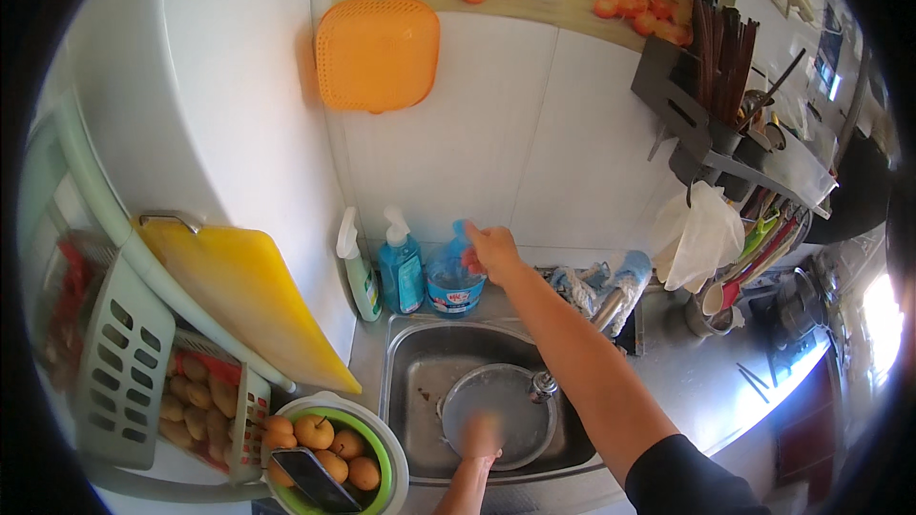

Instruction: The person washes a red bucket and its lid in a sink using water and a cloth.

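Observation:
My right hand [490, 250] reaches to the top of a clear blue detergent bottle [456, 290] behind the sink, its fingers at the blue cap or pump. In the stainless steel sink [422, 372] my left hand [481, 436], blurred, is at the near left part of a round metal pan or lid [526, 422]; whether it grips the rim I cannot tell. The faucet's end [542, 386] hangs over the round piece. Left of the detergent bottle stand a blue pump bottle [401, 272] and a green spray bottle [361, 279].
A green bowl [390, 472] of round brown fruit with a phone [315, 481] on top sits left of the sink. Beyond it are a yellow cutting board [243, 286] and a potato basket [250, 415]. A utensil rack [673, 93] hangs at the right; a cloth [631, 279] drapes near the faucet.

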Tool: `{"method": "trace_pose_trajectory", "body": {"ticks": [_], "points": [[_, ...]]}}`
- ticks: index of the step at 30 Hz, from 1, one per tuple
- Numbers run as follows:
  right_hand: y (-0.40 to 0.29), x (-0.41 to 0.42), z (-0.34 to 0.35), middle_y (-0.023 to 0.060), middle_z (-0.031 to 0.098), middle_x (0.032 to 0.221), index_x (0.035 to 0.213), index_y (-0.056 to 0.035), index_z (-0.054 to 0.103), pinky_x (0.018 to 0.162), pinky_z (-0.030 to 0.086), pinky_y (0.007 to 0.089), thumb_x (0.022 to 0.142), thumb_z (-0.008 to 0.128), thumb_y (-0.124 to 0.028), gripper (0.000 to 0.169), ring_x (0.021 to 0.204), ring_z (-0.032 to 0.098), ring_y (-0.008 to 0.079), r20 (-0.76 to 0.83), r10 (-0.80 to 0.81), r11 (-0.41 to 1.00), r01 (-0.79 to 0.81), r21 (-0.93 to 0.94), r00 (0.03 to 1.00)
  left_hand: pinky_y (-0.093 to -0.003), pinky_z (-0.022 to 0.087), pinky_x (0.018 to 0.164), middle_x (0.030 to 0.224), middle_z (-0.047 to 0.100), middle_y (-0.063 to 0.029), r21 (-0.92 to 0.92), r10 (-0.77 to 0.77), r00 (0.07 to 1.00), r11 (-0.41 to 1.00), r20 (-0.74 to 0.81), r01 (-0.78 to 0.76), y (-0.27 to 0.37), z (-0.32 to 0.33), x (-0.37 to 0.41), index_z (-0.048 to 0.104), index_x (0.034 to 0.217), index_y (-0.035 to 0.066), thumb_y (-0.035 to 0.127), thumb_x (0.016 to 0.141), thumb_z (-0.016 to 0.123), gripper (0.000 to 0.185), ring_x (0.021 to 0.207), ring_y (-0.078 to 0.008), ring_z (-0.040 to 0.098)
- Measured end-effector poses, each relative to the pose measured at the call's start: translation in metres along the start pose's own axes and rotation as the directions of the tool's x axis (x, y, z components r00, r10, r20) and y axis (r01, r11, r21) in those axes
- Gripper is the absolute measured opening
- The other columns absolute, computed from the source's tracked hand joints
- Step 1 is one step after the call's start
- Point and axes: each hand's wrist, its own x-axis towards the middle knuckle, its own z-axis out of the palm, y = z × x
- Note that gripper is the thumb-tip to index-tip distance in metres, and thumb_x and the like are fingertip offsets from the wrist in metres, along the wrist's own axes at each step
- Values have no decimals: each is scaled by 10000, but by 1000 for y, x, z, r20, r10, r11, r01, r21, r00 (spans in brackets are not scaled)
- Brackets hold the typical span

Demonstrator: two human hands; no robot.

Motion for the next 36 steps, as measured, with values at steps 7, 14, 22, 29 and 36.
{"method": "trace_pose_trajectory", "body": {"ticks": [7,14,22,29,36], "points": [[-4,20,4,80,480,677,753,25,505,330,191,223,792,624,-274,323,407,273,77,16,193,958,-191,213,981,-267,396,818,1096,489,-76,-10,343,938,939,-43,-344,-5,3,5,417,1149,31,236,851,489,369,962,-166,492],[-4,20,0,107,502,708,738,27,512,335,191,238,789,628,-264,318,419,293,80,-47,142,989,-141,34,989,-278,400,726,914,491,-39,-67,448,894,893,20,-446,16,11,-14,447,971,77,111,766,527,222,832,-138,494],[-9,13,-3,103,484,537,620,35,524,390,326,345,770,629,-311,391,504,483,193,-167,-202,838,82,-540,965,-394,343,933,1204,440,-91,-192,425,892,899,153,-395,42,19,-47,311,1295,77,289,855,491,521,1108,-219,438],[11,-92,-19,174,551,602,680,10,582,495,407,352,791,588,-250,283,498,505,222,-62,-503,743,395,-540,862,-357,321,962,1306,343,-100,-206,490,831,870,265,-447,59,22,-72,216,1343,55,310,845,500,628,1159,-220,393],[126,-221,-47,139,544,609,748,4,598,511,423,327,783,595,-289,295,521,536,226,71,-289,896,296,-330,955,-346,259,1001,1342,310,-86,-284,504,806,858,310,-427,67,54,-105,214,1344,34,306,887,402,564,1205,-208,338]]}}
